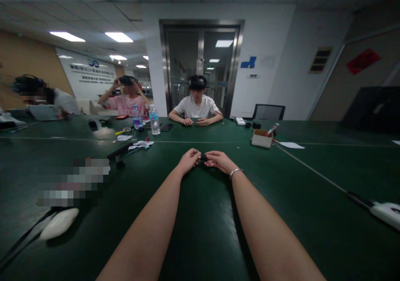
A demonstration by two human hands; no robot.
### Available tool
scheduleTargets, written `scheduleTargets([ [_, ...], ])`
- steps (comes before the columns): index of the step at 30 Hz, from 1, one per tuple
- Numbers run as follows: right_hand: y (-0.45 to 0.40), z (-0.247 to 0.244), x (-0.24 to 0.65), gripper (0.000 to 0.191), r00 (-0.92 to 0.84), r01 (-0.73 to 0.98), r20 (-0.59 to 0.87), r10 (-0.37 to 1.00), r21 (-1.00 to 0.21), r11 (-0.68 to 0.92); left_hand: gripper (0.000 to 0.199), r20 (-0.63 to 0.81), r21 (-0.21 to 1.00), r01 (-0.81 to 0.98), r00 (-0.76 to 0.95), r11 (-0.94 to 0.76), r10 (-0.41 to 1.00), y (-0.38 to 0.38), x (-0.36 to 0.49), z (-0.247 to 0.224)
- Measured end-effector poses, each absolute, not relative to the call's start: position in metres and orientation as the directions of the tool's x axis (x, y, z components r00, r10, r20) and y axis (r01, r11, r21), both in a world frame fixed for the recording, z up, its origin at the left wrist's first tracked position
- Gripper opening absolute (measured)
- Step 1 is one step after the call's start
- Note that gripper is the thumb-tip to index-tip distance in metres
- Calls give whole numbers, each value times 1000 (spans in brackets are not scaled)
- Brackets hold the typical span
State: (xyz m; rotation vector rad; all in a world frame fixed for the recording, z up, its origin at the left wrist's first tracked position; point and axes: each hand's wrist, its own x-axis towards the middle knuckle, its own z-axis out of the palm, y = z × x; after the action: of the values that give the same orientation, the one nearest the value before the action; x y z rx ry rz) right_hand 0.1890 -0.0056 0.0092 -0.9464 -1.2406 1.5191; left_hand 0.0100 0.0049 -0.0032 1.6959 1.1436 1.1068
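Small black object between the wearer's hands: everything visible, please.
The small black object looks short and dark; its material and parts are too small to make out. The left hand and right hand appear to pinch it from either side, fingertips covering its ends. It sits near mid-view, over the green table; whether it touches the tabletop is unclear.

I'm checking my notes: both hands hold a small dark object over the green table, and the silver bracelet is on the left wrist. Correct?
No: the head view shows the silver bracelet on the right wrist. Left hand and right hand do hold the small dark object over the green table.
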Motion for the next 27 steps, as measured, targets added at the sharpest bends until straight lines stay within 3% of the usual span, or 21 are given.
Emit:
scheduleTargets([
  [27, -7, 9, 190, 16, -296, -177, -7, 955, -982, -62, 28, 219, 906, 314, 230, -286, 948, 12, 9, -9],
])
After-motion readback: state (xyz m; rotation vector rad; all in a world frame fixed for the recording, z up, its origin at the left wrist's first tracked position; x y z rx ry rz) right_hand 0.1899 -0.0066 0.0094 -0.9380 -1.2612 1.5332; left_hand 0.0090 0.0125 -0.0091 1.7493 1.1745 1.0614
